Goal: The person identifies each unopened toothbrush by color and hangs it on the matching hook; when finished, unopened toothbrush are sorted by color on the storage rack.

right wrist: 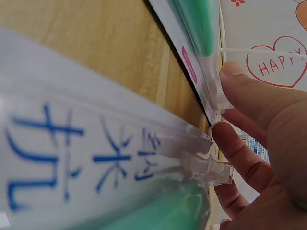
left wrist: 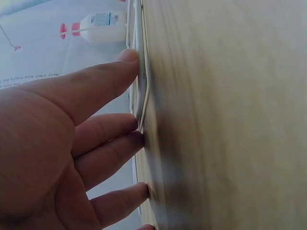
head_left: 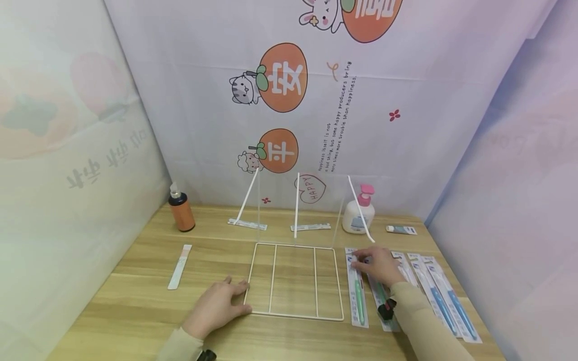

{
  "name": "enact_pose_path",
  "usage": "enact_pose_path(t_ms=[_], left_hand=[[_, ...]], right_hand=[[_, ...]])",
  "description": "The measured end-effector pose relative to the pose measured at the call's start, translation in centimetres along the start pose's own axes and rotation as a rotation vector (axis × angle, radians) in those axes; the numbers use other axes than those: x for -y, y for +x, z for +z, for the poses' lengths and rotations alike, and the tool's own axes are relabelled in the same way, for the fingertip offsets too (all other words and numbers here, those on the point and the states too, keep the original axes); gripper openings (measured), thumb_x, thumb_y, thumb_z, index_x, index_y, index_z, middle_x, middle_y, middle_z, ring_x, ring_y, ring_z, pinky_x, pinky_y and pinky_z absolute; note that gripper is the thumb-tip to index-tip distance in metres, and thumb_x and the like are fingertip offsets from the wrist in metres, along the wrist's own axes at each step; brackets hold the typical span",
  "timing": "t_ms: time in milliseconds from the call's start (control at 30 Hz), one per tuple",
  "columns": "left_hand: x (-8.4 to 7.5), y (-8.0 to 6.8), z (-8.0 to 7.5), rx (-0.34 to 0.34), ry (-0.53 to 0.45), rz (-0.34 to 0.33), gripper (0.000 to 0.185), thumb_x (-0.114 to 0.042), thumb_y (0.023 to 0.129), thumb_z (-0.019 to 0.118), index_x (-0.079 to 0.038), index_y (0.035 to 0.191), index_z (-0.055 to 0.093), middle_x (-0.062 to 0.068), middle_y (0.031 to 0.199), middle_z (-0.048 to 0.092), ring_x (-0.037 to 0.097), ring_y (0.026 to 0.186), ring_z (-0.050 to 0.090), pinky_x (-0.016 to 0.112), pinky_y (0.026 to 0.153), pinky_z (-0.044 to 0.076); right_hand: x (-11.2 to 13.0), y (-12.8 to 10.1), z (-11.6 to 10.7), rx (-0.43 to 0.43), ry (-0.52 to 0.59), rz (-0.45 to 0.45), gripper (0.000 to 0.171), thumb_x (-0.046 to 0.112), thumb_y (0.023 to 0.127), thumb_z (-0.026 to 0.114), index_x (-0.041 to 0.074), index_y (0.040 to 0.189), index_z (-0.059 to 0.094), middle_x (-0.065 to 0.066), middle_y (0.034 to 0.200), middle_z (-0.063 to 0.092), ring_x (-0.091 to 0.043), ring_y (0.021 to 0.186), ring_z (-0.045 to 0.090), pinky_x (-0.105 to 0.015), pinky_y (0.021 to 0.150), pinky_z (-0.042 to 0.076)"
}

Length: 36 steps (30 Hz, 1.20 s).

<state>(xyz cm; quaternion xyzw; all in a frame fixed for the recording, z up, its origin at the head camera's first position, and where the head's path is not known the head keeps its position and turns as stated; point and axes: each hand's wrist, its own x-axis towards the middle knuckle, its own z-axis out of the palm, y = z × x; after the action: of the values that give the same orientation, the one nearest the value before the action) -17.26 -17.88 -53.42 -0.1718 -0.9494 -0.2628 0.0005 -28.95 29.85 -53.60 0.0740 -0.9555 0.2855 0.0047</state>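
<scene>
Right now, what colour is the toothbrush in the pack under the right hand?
Green: the toothbrush in its pack, touched at the top end by the right hand. The head view shows it best.

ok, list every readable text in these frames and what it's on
"HAPPY": pink heart on the backdrop.
"Happiness itself is not...": slanted print on the backdrop, rest too small.
"安", "平": orange fruits.
"抗", blue, and two blurred characters: toothbrush pack.
Bottle and tube labels: unreadable.
</scene>
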Motion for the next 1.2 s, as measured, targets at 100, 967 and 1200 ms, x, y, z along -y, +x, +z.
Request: enact_pose_path(t_ms=[100, 967, 1200], left_hand=[[0.0, 0.0, 0.1, -0.005, 0.004, 0.001, 0.062, -0.043, 0.085, 0.092, -0.010, 0.136, 0.076, 0.008, 0.139, 0.072, 0.055, 0.135, 0.058, 0.068, 0.108, 0.049], [-0.4, 0.0, -0.2, 0.010, -0.005, -0.019, 0.065, -0.044, 0.084, 0.092, -0.009, 0.136, 0.075, 0.011, 0.140, 0.071, 0.056, 0.136, 0.057, 0.072, 0.107, 0.047], [-0.6, 0.0, -0.3, 0.011, -0.007, -0.026, 0.065, -0.043, 0.083, 0.093, -0.009, 0.136, 0.075, 0.018, 0.138, 0.071, 0.057, 0.134, 0.057, 0.073, 0.106, 0.048]], right_hand=[[-0.1, 0.0, 0.0, 0.003, -0.008, 0.002, 0.036, 0.034, 0.092, 0.088, 0.016, 0.123, 0.082, 0.001, 0.111, 0.079, -0.036, 0.119, 0.066, -0.071, 0.103, 0.041], [9.8, -4.0, -2.6, -0.499, 0.180, -0.517, 0.043, 0.009, 0.084, 0.094, 0.016, 0.124, 0.082, -0.006, 0.092, 0.082, -0.017, 0.072, 0.078, -0.018, 0.048, 0.046], [15.8, -6.6, -3.0, -0.680, 0.285, -0.811, 0.039, 0.037, 0.097, 0.083, 0.009, 0.123, 0.080, -0.003, 0.094, 0.081, -0.016, 0.072, 0.076, -0.018, 0.060, 0.054]])
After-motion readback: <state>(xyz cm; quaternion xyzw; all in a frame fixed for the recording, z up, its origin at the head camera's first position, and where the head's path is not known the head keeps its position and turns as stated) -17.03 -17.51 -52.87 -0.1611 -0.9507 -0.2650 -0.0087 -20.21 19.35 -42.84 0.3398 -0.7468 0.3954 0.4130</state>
